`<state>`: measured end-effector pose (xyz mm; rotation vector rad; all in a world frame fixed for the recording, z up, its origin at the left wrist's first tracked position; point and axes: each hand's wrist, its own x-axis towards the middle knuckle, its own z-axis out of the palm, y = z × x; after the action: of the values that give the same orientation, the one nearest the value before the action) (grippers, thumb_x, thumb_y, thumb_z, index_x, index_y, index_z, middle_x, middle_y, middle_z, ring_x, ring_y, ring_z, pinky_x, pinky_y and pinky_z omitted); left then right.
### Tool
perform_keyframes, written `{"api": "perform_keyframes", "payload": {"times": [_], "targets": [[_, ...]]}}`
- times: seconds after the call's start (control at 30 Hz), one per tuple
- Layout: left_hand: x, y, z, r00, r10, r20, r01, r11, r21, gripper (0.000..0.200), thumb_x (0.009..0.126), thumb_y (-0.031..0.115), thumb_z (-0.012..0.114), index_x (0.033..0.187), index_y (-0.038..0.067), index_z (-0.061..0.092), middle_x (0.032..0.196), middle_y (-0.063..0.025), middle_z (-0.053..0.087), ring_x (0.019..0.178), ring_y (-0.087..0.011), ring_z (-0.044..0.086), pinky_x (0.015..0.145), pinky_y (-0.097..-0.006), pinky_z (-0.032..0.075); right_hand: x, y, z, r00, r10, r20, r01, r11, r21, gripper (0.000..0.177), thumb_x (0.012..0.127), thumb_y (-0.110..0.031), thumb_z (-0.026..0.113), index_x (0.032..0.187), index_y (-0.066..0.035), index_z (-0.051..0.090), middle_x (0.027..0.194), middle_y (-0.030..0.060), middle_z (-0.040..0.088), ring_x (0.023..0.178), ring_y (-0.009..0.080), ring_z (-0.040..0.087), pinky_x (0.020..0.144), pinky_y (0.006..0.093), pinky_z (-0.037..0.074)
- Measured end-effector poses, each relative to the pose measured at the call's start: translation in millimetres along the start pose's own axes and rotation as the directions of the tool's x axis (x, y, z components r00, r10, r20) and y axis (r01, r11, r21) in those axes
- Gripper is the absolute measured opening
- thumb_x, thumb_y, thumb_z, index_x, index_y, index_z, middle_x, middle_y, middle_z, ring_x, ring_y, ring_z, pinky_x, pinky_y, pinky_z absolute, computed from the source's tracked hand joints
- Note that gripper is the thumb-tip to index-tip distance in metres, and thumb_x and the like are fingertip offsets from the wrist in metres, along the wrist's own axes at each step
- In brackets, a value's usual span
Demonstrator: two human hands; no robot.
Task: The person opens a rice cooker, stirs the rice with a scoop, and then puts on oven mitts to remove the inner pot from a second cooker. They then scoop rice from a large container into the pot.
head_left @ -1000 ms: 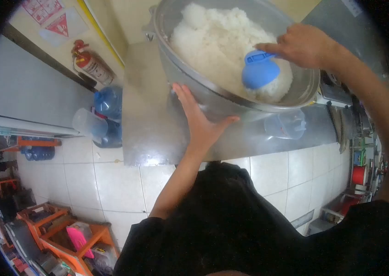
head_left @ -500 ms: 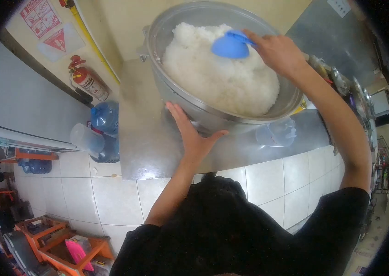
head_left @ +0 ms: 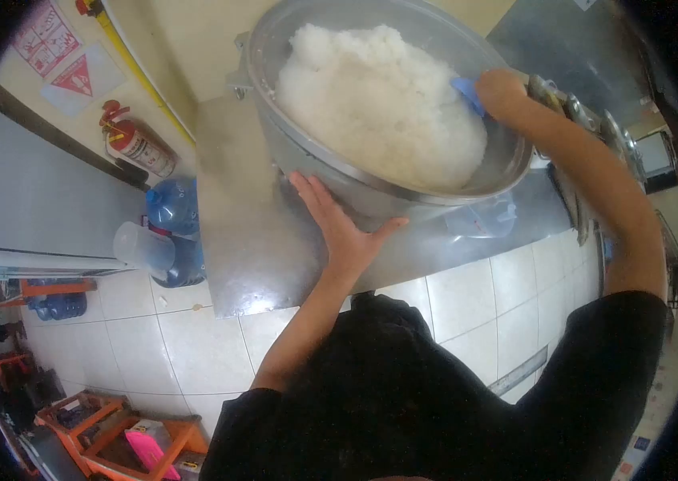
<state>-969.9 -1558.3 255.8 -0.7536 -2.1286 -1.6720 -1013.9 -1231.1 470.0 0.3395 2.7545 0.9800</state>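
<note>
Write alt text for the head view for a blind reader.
A person's left hand braces a large metal pot heaped with white rice on a steel counter; the right hand holds a blue scoop at the rice's edge.

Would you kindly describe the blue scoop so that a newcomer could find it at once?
Start at the big metal pot heaped with white rice on the counter. At its right side, the right hand grips a blue plastic scoop, mostly hidden between hand and rice. It is the only blue thing inside the pot.

Single head view, steep downward, close over counter (head_left: pixel 259 240).
</note>
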Motion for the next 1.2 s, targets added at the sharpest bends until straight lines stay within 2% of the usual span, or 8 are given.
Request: {"api": "perform_keyframes", "payload": {"times": [0.23, 0.37, 0.43, 0.53, 0.97, 1.07, 1.13, 1.2], "targets": [[0, -13, 5, 0.999, -0.002, 0.048, 0.0, 0.999, 0.044, 0.161, 0.061, 0.067, 0.088, 0.155, 0.001, -0.025, 0.157, -0.036, -0.03, 0.147, -0.0545, -0.023, 0.116, -0.0699, -0.002, -16, -14, -7, 0.962, -0.189, 0.196, 0.169, 0.979, 0.118, 0.017, 0.086, -0.008, 0.063, 0.083, 0.005, 0.074, 0.091, 0.0279, 0.071, 0.091, 0.0415, 0.072, 0.08, 0.0457, 0.058], [0, -20, 6, 0.999, 0.044, 0.009, -0.043, 0.997, -0.06, 0.151, 0.069, 0.069, 0.083, 0.157, 0.006, -0.022, 0.156, -0.0372, -0.03, 0.144, -0.0595, -0.025, 0.108, -0.0783, -0.006, -30, -30, -17, 0.892, -0.045, 0.45, -0.042, 0.983, 0.181, 0.019, 0.086, -0.008, 0.063, 0.08, 0.007, 0.072, 0.082, 0.0287, 0.07, 0.083, 0.0401, 0.073, 0.076, 0.047, 0.059], [-1, -22, 8, 0.998, 0.07, 0.002, -0.07, 0.995, -0.071, 0.15, 0.069, 0.069, 0.082, 0.158, 0.006, -0.022, 0.156, -0.0374, -0.03, 0.144, -0.0596, -0.026, 0.108, -0.0783, -0.006, -35, -43, -37, 0.856, -0.151, 0.495, 0.101, 0.987, 0.126, 0.022, 0.087, -0.009, 0.064, 0.081, 0.01, 0.072, 0.076, 0.0286, 0.069, 0.073, 0.0395, 0.073, 0.067, 0.0461, 0.06], [-1, -23, 8, 0.995, 0.097, -0.006, -0.097, 0.994, -0.047, 0.149, 0.07, 0.07, 0.08, 0.158, 0.005, -0.021, 0.156, -0.038, -0.03, 0.144, -0.0598, -0.025, 0.108, -0.0782, -0.007, -47, -65, -74, 0.804, -0.103, 0.586, -0.001, 0.985, 0.174, 0.025, 0.089, -0.01, 0.064, 0.079, 0.012, 0.071, 0.073, 0.0274, 0.069, 0.066, 0.0384, 0.072, 0.06, 0.0436, 0.06], [1, -19, 7, 0.993, 0.116, 0.008, -0.116, 0.992, 0.04, 0.153, 0.069, 0.071, 0.081, 0.154, -0.002, -0.023, 0.156, -0.0387, -0.028, 0.145, -0.0585, -0.024, 0.11, -0.0762, -0.004, -57, -85, -100, 0.801, -0.356, 0.482, 0.166, 0.905, 0.392, 0.025, 0.091, -0.019, 0.066, 0.085, 0.005, 0.073, 0.07, 0.0244, 0.068, 0.06, 0.0368, 0.069, 0.06, 0.0451, 0.054], [2, -14, 4, 0.994, 0.099, 0.036, -0.102, 0.99, 0.095, 0.159, 0.066, 0.07, 0.084, 0.152, -0.005, -0.026, 0.156, -0.0389, -0.027, 0.145, -0.0587, -0.023, 0.112, -0.0751, -0.002, -49, -74, -106, 0.776, -0.432, 0.46, 0.149, 0.833, 0.532, 0.026, 0.095, -0.025, 0.064, 0.09, -0.001, 0.073, 0.06, 0.0153, 0.063, 0.049, 0.0294, 0.061, 0.05, 0.0417, 0.049], [0, -13, 4, 0.995, 0.095, 0.037, -0.099, 0.99, 0.103, 0.16, 0.065, 0.07, 0.085, 0.152, -0.005, -0.026, 0.156, -0.0389, -0.027, 0.145, -0.0588, -0.022, 0.112, -0.0749, -0.002, -52, -71, -115, 0.71, -0.48, 0.515, -0.098, 0.657, 0.748, 0.029, 0.098, -0.031, 0.062, 0.094, -0.004, 0.071, 0.053, 0.0048, 0.053, 0.042, 0.0175, 0.051, 0.042, 0.0337, 0.042], [1, -10, 4, 0.995, 0.065, 0.071, -0.069, 0.997, 0.047, 0.155, 0.069, 0.064, 0.086, 0.154, -0.001, -0.027, 0.155, -0.0378, -0.032, 0.145, -0.0583, -0.025, 0.112, -0.0739, -0.003, -42, -58, -114, 0.723, -0.514, 0.462, -0.065, 0.615, 0.786, 0.032, 0.098, -0.033, 0.06, 0.092, -0.003, 0.07, 0.053, 0.0037, 0.051, 0.042, 0.0164, 0.051, 0.041, 0.0336, 0.043]]}}
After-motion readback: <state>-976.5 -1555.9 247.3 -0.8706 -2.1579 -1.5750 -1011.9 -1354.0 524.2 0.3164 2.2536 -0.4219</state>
